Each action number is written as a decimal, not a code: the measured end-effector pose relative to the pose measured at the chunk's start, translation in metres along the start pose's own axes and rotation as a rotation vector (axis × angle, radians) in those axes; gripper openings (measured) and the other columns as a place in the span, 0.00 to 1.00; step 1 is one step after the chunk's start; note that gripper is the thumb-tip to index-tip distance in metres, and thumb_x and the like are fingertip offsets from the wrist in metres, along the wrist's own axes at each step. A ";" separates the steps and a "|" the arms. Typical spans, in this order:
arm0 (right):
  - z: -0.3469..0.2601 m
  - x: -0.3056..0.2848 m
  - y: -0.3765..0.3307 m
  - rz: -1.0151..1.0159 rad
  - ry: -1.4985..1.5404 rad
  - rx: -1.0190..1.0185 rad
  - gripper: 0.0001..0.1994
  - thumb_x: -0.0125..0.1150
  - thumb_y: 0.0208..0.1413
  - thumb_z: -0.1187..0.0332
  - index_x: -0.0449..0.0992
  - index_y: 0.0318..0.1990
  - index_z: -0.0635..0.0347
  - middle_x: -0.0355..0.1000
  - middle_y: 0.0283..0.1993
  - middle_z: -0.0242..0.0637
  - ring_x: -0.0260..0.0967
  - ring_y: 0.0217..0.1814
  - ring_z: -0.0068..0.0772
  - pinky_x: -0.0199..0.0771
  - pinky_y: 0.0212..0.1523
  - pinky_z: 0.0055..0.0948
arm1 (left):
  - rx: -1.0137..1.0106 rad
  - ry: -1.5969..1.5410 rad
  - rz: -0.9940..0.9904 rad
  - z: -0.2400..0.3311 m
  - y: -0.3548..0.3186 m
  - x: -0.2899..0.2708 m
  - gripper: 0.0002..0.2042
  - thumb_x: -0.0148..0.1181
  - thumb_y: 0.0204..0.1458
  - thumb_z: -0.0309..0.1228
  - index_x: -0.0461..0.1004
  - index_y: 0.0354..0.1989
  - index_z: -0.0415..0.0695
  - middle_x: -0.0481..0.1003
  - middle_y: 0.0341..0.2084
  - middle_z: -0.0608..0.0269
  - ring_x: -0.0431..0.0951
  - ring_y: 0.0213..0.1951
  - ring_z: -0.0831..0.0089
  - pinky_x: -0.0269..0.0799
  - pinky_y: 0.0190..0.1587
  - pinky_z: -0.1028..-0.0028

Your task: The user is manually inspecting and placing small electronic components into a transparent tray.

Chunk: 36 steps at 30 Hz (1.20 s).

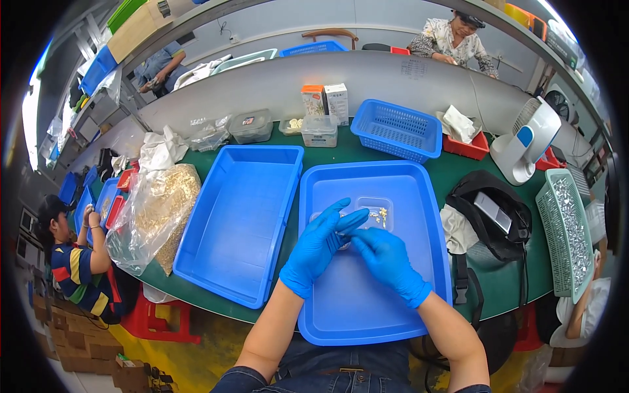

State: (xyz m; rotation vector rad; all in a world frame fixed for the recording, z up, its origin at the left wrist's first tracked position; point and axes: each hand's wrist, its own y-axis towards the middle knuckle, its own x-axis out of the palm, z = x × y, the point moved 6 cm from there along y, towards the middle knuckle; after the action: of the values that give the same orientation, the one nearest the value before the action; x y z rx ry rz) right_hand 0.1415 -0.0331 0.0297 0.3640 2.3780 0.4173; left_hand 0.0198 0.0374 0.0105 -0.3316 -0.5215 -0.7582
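Observation:
Both my hands wear blue gloves and meet above a large blue tray (373, 314). My left hand (313, 251) has its fingers stretched out and slightly spread, the palm turned toward the right hand. Close against it, my right hand (385, 259) bends its fingers into a pinch at the left palm; whatever lies between the fingertips is hidden. Just beyond the fingers, a shallow clear plastic container (375, 202) sits in the tray with several tiny gold-coloured pieces (380, 214). Another clear rim shows partly under my hands, mostly covered.
Left of the tray stands a second blue tray (239, 223), then a clear bag of small gold-coloured parts (171, 209). A blue basket (398, 128) and lidded clear box (320, 131) stand behind. To the right are a black bag (491, 209), white fan (526, 141) and green basket (563, 236).

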 end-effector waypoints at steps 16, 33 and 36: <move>0.009 -0.001 0.002 -0.047 0.035 0.086 0.11 0.54 0.58 0.65 0.76 0.42 0.61 0.75 0.31 0.48 0.75 0.31 0.43 0.72 0.31 0.32 | 0.056 0.005 -0.030 0.004 -0.002 0.013 0.29 0.42 0.61 0.48 0.49 0.66 0.45 0.60 0.60 0.47 0.60 0.62 0.61 0.56 0.63 0.59; 0.013 -0.006 0.004 -0.003 -0.320 0.038 0.08 0.55 0.56 0.65 0.78 0.37 0.57 0.72 0.23 0.44 0.72 0.23 0.45 0.70 0.23 0.36 | 0.052 0.389 0.158 0.005 -0.006 0.008 0.30 0.40 0.62 0.48 0.48 0.65 0.39 0.68 0.53 0.46 0.68 0.57 0.61 0.61 0.60 0.68; 0.005 0.001 0.002 -0.061 -0.306 -0.021 0.08 0.55 0.56 0.65 0.77 0.37 0.57 0.73 0.23 0.44 0.72 0.23 0.46 0.70 0.23 0.37 | 0.012 0.372 0.162 0.002 -0.007 0.009 0.30 0.40 0.62 0.47 0.48 0.65 0.38 0.69 0.53 0.47 0.69 0.56 0.62 0.62 0.59 0.69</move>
State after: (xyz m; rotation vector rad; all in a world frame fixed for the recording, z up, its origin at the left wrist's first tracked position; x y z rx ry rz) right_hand 0.1449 -0.0295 0.0263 0.3201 2.0792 0.3323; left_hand 0.0196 0.0291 0.0179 -0.2114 -0.1462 -0.6397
